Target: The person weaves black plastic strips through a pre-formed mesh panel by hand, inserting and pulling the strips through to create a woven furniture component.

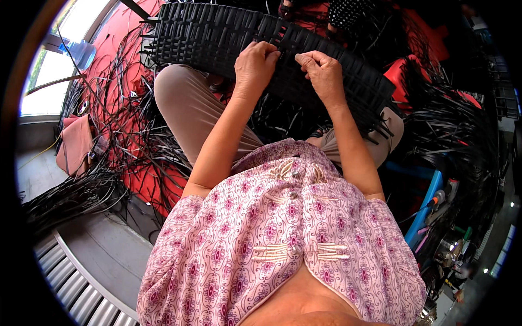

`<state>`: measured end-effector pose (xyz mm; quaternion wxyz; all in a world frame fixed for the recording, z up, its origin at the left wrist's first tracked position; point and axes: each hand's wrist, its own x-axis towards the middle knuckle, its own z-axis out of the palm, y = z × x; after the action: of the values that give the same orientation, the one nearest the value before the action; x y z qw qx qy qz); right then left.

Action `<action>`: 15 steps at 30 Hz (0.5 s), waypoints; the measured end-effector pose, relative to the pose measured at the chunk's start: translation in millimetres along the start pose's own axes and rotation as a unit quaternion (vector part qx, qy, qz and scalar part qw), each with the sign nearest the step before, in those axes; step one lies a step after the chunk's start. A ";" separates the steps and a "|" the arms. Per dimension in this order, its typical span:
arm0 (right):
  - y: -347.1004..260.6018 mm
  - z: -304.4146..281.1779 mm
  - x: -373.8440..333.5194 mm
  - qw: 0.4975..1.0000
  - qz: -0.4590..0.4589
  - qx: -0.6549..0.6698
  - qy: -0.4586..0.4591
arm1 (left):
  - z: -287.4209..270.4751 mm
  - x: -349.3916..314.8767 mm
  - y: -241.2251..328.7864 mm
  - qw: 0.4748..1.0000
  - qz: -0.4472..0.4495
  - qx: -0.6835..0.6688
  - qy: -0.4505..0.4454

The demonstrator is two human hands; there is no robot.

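A long black woven panel [201, 33] of flat strips lies across my knees, curving from the upper left down to the right. Loose strip ends stick out at both of its ends. My left hand [255, 66] is closed at the middle of the panel, thumb and forefinger pinched together against the weave. Just to its right, with a small gap between, my right hand [322, 75] pinches at the panel too. What sits between the fingertips of either hand is too small and dark to make out.
Loose black strips [147, 146] lie tangled over red cloth [122, 49] at left, with a thicker heap [446, 119] at right. A pink bag [76, 144] and a clear blue water jug [81, 54] are by the window. A blue-edged tray [427, 206] with tools stands at right.
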<state>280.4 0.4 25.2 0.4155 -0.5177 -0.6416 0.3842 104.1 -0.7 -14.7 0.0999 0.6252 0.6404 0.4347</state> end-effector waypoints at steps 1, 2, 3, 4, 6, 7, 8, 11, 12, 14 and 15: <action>1.0 2.3 -0.7 1.000 -0.015 -0.016 0.015 | 5.4 -3.3 3.6 0.999 -0.031 0.020 -0.014; 2.4 3.7 -0.9 0.999 -0.030 -0.033 0.029 | 8.7 -4.7 6.1 0.999 -0.030 0.042 -0.011; 3.8 3.9 -0.6 0.997 -0.038 -0.053 0.037 | 10.3 -4.8 9.0 0.998 -0.028 0.063 -0.008; 5.3 4.1 -0.1 0.995 -0.047 -0.074 0.045 | 10.6 -4.9 11.7 0.996 -0.027 0.085 -0.005; 6.1 5.8 0.3 0.989 -0.052 -0.130 0.054 | 10.0 -4.4 13.7 0.996 -0.020 0.088 -0.018; 5.2 7.3 -0.5 0.984 -0.049 -0.165 0.055 | 10.7 -4.6 13.3 0.996 -0.013 0.081 -0.017; 4.9 9.2 -0.6 0.977 -0.046 -0.200 0.056 | 11.0 -4.8 12.5 0.997 -0.007 0.075 -0.015; 9.3 14.5 2.1 0.963 -0.070 -0.250 0.076 | 11.5 -3.9 8.9 1.000 0.004 0.030 -0.002; 8.9 15.0 3.0 0.961 -0.069 -0.258 0.071 | 10.9 -3.4 8.3 1.000 0.006 0.028 -0.001; 7.2 15.2 4.8 0.957 -0.067 -0.275 0.062 | 9.8 -2.7 7.4 1.000 0.010 0.025 -0.001; 7.3 15.5 5.6 0.956 -0.066 -0.280 0.064 | 10.1 -2.1 6.7 1.000 0.008 0.018 -0.001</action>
<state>267.9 6.1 13.7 0.3181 -0.5935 -0.7283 0.1271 116.1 0.7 -17.0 0.0861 0.6325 0.6433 0.4228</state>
